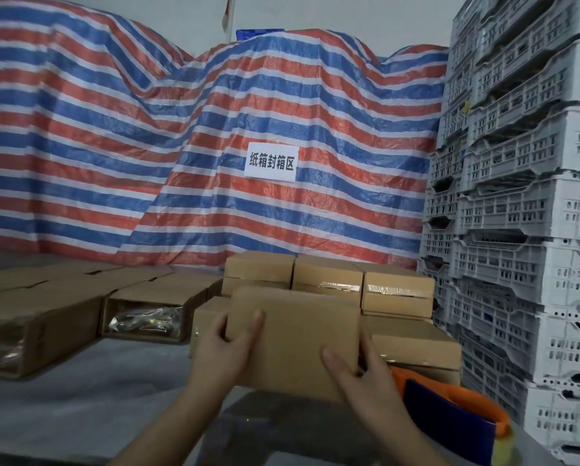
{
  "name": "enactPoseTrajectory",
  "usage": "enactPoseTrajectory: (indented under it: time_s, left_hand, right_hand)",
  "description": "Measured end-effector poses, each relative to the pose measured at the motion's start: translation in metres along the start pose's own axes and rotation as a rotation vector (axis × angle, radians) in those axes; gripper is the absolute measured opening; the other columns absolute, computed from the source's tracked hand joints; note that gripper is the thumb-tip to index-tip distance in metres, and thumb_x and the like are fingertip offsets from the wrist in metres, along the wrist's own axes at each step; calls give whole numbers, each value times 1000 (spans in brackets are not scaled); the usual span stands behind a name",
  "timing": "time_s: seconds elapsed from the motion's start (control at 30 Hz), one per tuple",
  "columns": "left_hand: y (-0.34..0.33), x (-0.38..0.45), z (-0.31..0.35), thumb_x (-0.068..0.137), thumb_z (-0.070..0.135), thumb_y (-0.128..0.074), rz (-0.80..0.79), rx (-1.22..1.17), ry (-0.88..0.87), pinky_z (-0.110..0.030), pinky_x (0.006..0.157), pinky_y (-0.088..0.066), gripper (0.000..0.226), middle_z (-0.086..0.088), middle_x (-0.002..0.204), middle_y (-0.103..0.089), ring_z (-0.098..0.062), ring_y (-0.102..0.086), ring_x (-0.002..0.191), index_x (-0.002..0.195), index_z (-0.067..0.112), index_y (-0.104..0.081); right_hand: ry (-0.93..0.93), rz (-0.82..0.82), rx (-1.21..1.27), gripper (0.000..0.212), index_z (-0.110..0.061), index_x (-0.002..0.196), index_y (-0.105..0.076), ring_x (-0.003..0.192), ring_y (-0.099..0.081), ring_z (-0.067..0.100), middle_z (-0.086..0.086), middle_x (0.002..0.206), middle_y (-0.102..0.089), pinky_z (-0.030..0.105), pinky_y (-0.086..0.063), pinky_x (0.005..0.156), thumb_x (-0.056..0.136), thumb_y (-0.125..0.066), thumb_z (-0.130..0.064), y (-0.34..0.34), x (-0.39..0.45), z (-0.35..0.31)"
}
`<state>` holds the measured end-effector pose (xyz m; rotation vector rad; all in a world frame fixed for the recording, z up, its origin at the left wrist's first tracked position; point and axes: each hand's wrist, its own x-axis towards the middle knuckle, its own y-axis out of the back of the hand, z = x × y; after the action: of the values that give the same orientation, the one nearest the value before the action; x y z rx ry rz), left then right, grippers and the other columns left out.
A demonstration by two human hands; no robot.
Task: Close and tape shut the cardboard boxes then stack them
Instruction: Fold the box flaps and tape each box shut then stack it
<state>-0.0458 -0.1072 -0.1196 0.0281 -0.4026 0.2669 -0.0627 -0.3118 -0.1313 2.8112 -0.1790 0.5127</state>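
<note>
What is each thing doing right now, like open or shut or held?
Held cardboard box: closed, lifted in both hands.
Left hand: gripping the box's left end.
Right hand: gripping the box's right end.
Open box: end open, plastic-wrapped contents showing.
Taped boxes: shut, stacked.
Tape dispenser: lying on the table, unused.
Plastic crates: stacked high.

Matt brown cardboard box (295, 334), glossy tape on stacked boxes (398, 290), crinkled woven-plastic tarpaulin (214, 129), perforated plastic crates (524, 196).
</note>
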Motion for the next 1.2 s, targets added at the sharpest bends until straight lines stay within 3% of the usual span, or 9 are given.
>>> enactPoseTrajectory:
  time_s: [0.13,0.2,0.33,0.43,0.57,0.7,0.83,0.93,1.2]
  left_hand:
    - [12,53,35,83,67,-56,30,62,-69,-28,62,-43,53,9,102,-61,-9,-57,89,117,26,-59]
    - [23,82,44,87,62,-56,-31,27,-70,-32,72,-50,56,6,110,-59,-14,-58,97,128,24,-55]
    - [40,119,40,93,51,-56,-141,17,-51,-29,70,-48,53,1,117,-57,-19,-59,102,139,26,-48]
    - [39,138,26,96,47,-54,-134,98,-88,-28,68,-45,49,2,114,-57,-17,-57,100,139,24,-49]
    - [37,160,9,96,46,-54,-31,123,-83,-27,65,-42,43,8,101,-56,-12,-56,92,134,25,-55]
    - [33,181,-5,93,47,-59,32,48,-17,-40,89,-49,44,-3,109,-62,-18,-58,94,129,23,-59]
    - [30,198,-15,94,57,-52,50,76,24,-37,89,-41,54,1,107,-55,-17,-51,93,134,22,-54]
    - [29,203,-29,94,66,-40,41,112,89,-37,87,-39,63,-7,118,-53,-20,-51,100,133,18,-53]
    - [33,200,-57,95,65,-34,-34,74,8,-31,81,-40,63,-3,122,-54,-12,-52,97,138,21,-48]
  right_hand:
    - [42,62,43,89,-33,150,-36,102,-55,7,-10,126,-57,27,-48,79,72,-64,-66,-19,41,-41]
    - [21,86,82,78,-27,148,-40,100,-56,7,-12,121,-59,28,-49,82,83,-66,-61,-28,68,-55]
    - [-195,75,210,92,-18,153,-34,130,-50,31,5,145,-52,55,-44,108,82,-70,-64,-49,116,-67]
    - [-286,27,296,83,-14,145,-45,114,-60,30,9,132,-61,48,-55,91,82,-72,-61,-65,144,-67]
    - [-319,-30,348,64,-21,134,-56,106,-66,28,6,119,-68,48,-58,91,84,-68,-59,-83,174,-50]
    - [-288,-49,308,71,-23,137,-52,100,-67,23,2,118,-67,32,-58,68,76,-70,-55,-94,185,-34]
    - [-246,-79,177,91,-22,136,-51,105,-66,27,3,120,-66,49,-56,94,55,-73,-58,-99,194,-28]
    - [-234,-83,63,80,-16,143,-49,113,-62,27,5,128,-63,46,-52,100,79,-65,-61,-101,199,-21]
    - [85,79,-450,47,-21,93,-62,74,-54,6,-7,85,-61,23,-37,55,98,-41,-63,-106,198,-6]
